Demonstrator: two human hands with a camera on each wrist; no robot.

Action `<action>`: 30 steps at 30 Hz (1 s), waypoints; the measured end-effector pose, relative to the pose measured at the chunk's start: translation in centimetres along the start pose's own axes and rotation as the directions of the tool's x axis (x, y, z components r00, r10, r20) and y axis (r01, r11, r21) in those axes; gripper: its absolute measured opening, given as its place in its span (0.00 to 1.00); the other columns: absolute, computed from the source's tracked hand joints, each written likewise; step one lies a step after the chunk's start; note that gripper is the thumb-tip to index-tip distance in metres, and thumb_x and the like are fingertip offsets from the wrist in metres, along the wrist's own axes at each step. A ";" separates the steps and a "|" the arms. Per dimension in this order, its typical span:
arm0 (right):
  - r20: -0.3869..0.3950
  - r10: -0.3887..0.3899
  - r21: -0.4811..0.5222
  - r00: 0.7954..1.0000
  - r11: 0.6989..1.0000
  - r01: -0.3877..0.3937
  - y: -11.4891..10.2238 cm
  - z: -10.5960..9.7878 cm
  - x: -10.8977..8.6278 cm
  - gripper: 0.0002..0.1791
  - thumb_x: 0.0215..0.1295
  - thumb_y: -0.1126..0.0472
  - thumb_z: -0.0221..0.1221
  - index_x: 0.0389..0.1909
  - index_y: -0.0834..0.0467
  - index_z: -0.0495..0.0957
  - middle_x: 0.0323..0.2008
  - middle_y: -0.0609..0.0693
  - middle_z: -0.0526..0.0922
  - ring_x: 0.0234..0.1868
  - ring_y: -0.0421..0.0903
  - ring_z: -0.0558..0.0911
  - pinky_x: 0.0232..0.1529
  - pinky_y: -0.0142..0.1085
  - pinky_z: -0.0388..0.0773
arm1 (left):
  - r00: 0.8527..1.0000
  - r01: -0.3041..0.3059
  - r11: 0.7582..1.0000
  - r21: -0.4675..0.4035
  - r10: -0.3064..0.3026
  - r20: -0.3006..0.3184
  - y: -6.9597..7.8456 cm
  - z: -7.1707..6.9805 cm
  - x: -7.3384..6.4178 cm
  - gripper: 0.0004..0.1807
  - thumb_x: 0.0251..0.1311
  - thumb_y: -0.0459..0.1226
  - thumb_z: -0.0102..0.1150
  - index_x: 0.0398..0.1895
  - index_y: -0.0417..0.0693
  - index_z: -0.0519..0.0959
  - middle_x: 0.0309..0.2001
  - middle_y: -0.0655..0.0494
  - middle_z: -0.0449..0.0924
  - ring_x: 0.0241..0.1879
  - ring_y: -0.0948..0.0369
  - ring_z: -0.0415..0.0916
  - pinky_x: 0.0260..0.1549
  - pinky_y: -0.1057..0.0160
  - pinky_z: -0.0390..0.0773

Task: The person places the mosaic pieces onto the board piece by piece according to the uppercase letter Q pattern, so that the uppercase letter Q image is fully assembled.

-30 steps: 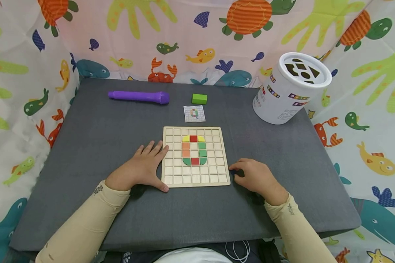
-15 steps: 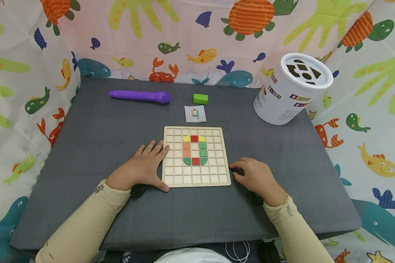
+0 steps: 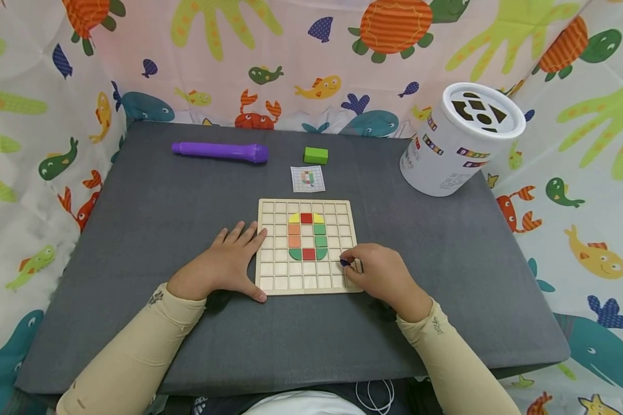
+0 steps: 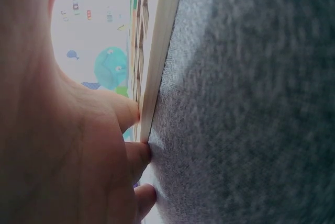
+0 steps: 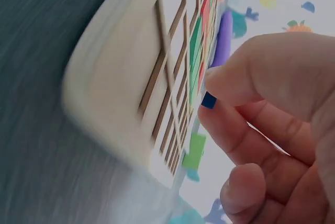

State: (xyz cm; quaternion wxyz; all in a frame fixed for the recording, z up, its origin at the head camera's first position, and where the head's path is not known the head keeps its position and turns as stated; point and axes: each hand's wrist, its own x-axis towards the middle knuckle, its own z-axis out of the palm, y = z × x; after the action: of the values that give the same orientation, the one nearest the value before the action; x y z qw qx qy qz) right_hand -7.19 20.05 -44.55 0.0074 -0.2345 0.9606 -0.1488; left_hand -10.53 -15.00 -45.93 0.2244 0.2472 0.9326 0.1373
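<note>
A pale wooden grid board (image 3: 280, 283) lies on the grey table, with a ring of red, yellow, orange and green tiles (image 3: 320, 242) set in its cells. My left hand (image 3: 223, 265) rests spread at the board's left edge, index fingertip on the rim and thumb by the near corner. Over the right side of the board, my right hand (image 3: 384, 276) pinches a small dark blue piece (image 5: 209, 100) between thumb and index finger. Its full shape is hidden by the fingers. Beyond the board lies a small pattern card (image 3: 308, 179) printed with a similar coloured ring.
Just behind the card sits a green block (image 3: 315, 155). A purple stick (image 3: 220, 152) lies at the back left. At the back right stands a white tub (image 3: 441, 155) with shaped holes in its lid. A printed curtain (image 3: 291, 52) surrounds the table (image 3: 301, 346).
My right hand has moved left from beside the board to over its right part, bringing the dark blue piece along. The left hand stays in place.
</note>
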 end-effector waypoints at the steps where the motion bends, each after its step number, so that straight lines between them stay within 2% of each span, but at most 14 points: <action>1: 0.008 -0.013 0.005 1.000 1.000 0.013 -0.4 0.1 0.3 0.09 0.65 0.60 0.72 0.45 0.51 0.92 0.40 0.44 0.90 0.34 0.40 0.82 0.34 0.41 0.82 | 1.000 -0.001 1.000 -0.001 0.001 -0.002 0.0 0.0 0.0 0.83 0.36 0.74 0.80 0.89 0.45 0.44 0.86 0.39 0.37 0.84 0.37 0.32 0.76 0.31 0.37; 5: 0.031 -0.067 0.019 0.997 0.998 0.067 -1.6 0.4 1.2 0.07 0.65 0.61 0.71 0.43 0.51 0.94 0.42 0.44 0.92 0.42 0.42 0.87 0.40 0.43 0.85 | 1.000 -0.006 1.000 -0.005 0.006 0.000 0.3 0.1 0.0 0.83 0.36 0.74 0.80 0.89 0.45 0.44 0.86 0.39 0.36 0.84 0.37 0.31 0.76 0.31 0.37; 9: 0.039 -0.120 0.005 0.992 0.993 0.120 -2.2 0.7 1.4 0.07 0.64 0.63 0.72 0.41 0.51 0.94 0.41 0.43 0.92 0.45 0.43 0.89 0.42 0.42 0.86 | 1.000 -0.014 1.000 -0.006 0.014 0.005 0.6 0.1 0.2 0.83 0.36 0.73 0.80 0.89 0.45 0.44 0.86 0.39 0.36 0.84 0.37 0.31 0.76 0.31 0.37; 16: 0.064 -0.196 -0.031 0.979 0.980 0.198 -2.3 0.8 1.8 0.06 0.63 0.64 0.73 0.36 0.50 0.95 0.37 0.42 0.91 0.41 0.41 0.88 0.38 0.39 0.86 | 1.000 -0.020 1.000 0.005 0.020 0.009 0.9 -0.1 0.4 0.83 0.35 0.74 0.80 0.89 0.45 0.45 0.86 0.39 0.37 0.84 0.37 0.32 0.76 0.31 0.38; 19: 0.080 -0.183 -0.029 0.980 0.982 0.186 -2.3 0.6 2.1 0.05 0.63 0.63 0.74 0.36 0.50 0.94 0.37 0.42 0.90 0.40 0.41 0.88 0.39 0.40 0.86 | 1.000 -0.027 1.000 0.001 0.027 0.010 0.8 -0.1 0.5 0.83 0.36 0.73 0.81 0.88 0.44 0.45 0.86 0.38 0.37 0.84 0.37 0.32 0.76 0.31 0.37; 23: 0.095 -0.143 0.049 0.985 0.989 0.139 -2.1 0.0 2.5 0.04 0.67 0.60 0.73 0.39 0.50 0.94 0.41 0.43 0.89 0.42 0.43 0.86 0.42 0.41 0.85 | 0.999 -0.045 0.999 0.002 0.045 0.007 0.7 0.4 0.3 0.82 0.36 0.73 0.80 0.88 0.44 0.46 0.86 0.37 0.38 0.83 0.36 0.33 0.76 0.29 0.39; 28: 0.028 -0.070 0.189 0.997 0.980 0.063 -1.7 -0.1 2.1 0.08 0.72 0.60 0.69 0.47 0.54 0.92 0.51 0.48 0.88 0.56 0.50 0.84 0.56 0.49 0.82 | 0.998 -0.061 0.998 -0.015 0.061 -0.004 0.7 1.8 -0.5 0.82 0.35 0.75 0.79 0.88 0.43 0.48 0.85 0.36 0.40 0.83 0.34 0.35 0.74 0.27 0.41; 30: -0.003 -0.049 0.251 0.999 0.967 0.048 -1.5 0.3 1.8 0.10 0.73 0.60 0.68 0.51 0.55 0.91 0.56 0.50 0.86 0.62 0.53 0.81 0.61 0.52 0.79 | 0.997 -0.067 0.997 -0.024 0.066 -0.040 0.7 2.6 -0.8 0.81 0.37 0.76 0.76 0.88 0.44 0.48 0.86 0.38 0.40 0.83 0.35 0.36 0.75 0.28 0.43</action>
State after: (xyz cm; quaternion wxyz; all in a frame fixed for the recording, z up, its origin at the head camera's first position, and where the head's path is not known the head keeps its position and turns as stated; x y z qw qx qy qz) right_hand -8.11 17.82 -44.28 0.0349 -0.2555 0.9280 -0.2689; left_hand -8.34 -14.47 -47.63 0.2047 0.2727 0.9261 0.1614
